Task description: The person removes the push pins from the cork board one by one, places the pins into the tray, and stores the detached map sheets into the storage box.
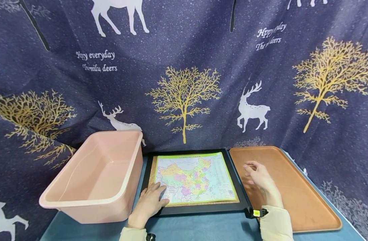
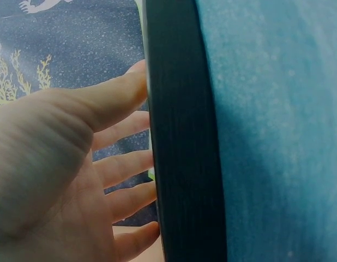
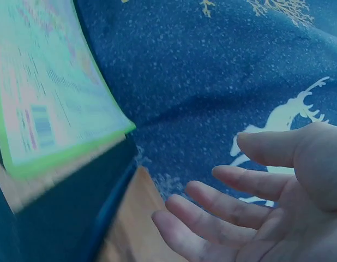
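A map (image 1: 199, 177) with a green border lies on a board inside a black frame (image 1: 205, 210), with strips of tan backing (image 1: 208, 203) showing along its left and lower sides. My left hand (image 1: 149, 202) rests at the map's lower left corner, its fingers spread over the frame's left side. In the left wrist view its thumb (image 2: 111, 101) and fingers reach to the frame's dark edge (image 2: 185, 136). Nothing is held by my right hand (image 1: 260, 177), which hovers over the brown tray (image 1: 298, 190) just right of the frame. Its fingers (image 3: 228, 213) are loosely bent.
To the left of the frame stands a deep pink plastic bin (image 1: 105, 211). A blue cloth (image 1: 202, 227) covers the table. Behind everything hangs a dark blue curtain (image 1: 177, 47) printed with deer and trees.
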Demonstrator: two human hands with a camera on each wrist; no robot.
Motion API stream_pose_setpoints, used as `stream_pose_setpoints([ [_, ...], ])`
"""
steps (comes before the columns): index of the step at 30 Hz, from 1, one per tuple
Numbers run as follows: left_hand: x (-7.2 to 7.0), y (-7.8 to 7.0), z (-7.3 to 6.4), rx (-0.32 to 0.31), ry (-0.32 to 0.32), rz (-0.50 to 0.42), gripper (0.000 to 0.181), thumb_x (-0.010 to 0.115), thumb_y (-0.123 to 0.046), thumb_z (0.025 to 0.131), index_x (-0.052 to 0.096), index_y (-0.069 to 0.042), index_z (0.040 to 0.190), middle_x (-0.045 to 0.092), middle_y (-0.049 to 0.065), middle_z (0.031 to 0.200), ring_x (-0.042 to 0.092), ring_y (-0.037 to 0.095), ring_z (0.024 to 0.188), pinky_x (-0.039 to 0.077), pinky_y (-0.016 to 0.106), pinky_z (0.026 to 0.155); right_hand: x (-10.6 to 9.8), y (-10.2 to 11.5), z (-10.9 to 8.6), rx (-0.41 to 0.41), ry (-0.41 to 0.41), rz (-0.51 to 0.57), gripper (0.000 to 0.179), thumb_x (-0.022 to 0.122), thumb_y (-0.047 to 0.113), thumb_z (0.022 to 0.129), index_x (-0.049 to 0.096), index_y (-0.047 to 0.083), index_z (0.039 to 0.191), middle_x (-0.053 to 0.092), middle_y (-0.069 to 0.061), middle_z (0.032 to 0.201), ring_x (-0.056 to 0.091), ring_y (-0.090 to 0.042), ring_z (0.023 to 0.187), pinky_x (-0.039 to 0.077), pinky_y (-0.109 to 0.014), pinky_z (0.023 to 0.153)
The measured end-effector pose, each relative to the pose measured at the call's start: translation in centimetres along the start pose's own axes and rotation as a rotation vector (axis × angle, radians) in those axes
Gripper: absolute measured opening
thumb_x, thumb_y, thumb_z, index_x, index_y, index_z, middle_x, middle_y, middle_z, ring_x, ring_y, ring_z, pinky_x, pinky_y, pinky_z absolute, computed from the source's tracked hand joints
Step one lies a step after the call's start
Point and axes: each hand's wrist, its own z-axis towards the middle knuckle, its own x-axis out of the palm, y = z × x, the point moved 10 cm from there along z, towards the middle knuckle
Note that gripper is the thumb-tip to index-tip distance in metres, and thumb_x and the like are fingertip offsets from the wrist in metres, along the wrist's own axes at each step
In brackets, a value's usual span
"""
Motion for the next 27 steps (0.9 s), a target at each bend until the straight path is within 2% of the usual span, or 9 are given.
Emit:
stream_pose_setpoints([
  [6,-0.1,0.0,-0.1,0.001,-0.002,-0.001,0.054,0.076,-0.032,0.085,0.062,-0.008,0.131,0.049,0.021,0.141,0.038,0.043,0.134,0.024,0.066,0.107,2.1,-0.4,0.8,0.049,0.007,0.111,0.041,0.046,0.013,0.104,0.040,-0.010,0.137,0.045,-0.031,0.131,0.057,-0.036,0.101,0.058,-0.044,0.077],
  [9,-0.1,0.0,-0.1,-0.001,-0.004,0.000,0.053,0.076,-0.032,0.085,0.062,-0.008,0.131,0.049,0.021,0.141,0.038,0.043,0.134,0.024,0.065,0.108,3.0,-0.5,1.2,0.063,0.010,0.126,0.042,0.045,0.013,0.104,0.038,-0.011,0.138,0.043,-0.032,0.133,0.055,-0.041,0.106,0.058,-0.045,0.079],
  [14,0.0,-0.1,0.0,0.002,-0.005,-0.003,0.054,0.076,-0.032,0.085,0.062,-0.009,0.131,0.049,0.021,0.142,0.038,0.042,0.135,0.024,0.065,0.108,4.1,-1.0,2.1,0.073,0.006,0.042,0.042,0.047,0.014,0.104,0.042,-0.012,0.136,0.048,-0.032,0.130,0.055,-0.042,0.107,0.057,-0.046,0.081],
  [18,-0.1,-0.2,0.0,0.007,-0.008,-0.005,0.053,0.076,-0.032,0.085,0.062,-0.009,0.131,0.049,0.021,0.142,0.038,0.042,0.135,0.024,0.065,0.108,5.0,-0.9,2.8,0.050,0.002,-0.044,0.041,0.047,0.015,0.103,0.046,-0.013,0.134,0.052,-0.032,0.124,0.057,-0.041,0.105,0.058,-0.043,0.077],
  [23,-0.1,-0.1,-0.3,0.003,0.003,-0.031,0.054,0.075,-0.031,0.087,0.060,-0.008,0.133,0.047,0.021,0.143,0.034,0.042,0.137,0.023,0.065,0.108,6.0,-1.0,3.2,0.081,-0.001,-0.052,0.045,0.046,0.015,0.103,0.042,-0.011,0.139,0.051,-0.029,0.125,0.057,-0.038,0.106,0.059,-0.038,0.071],
  [27,-0.1,0.0,-0.3,-0.004,0.014,-0.040,0.054,0.074,-0.031,0.087,0.060,-0.008,0.134,0.046,0.021,0.144,0.033,0.043,0.138,0.022,0.064,0.109,6.4,-1.1,3.6,0.098,0.005,-0.070,0.050,0.047,0.016,0.103,0.037,-0.012,0.143,0.048,-0.031,0.131,0.059,-0.036,0.102,0.059,-0.037,0.068],
])
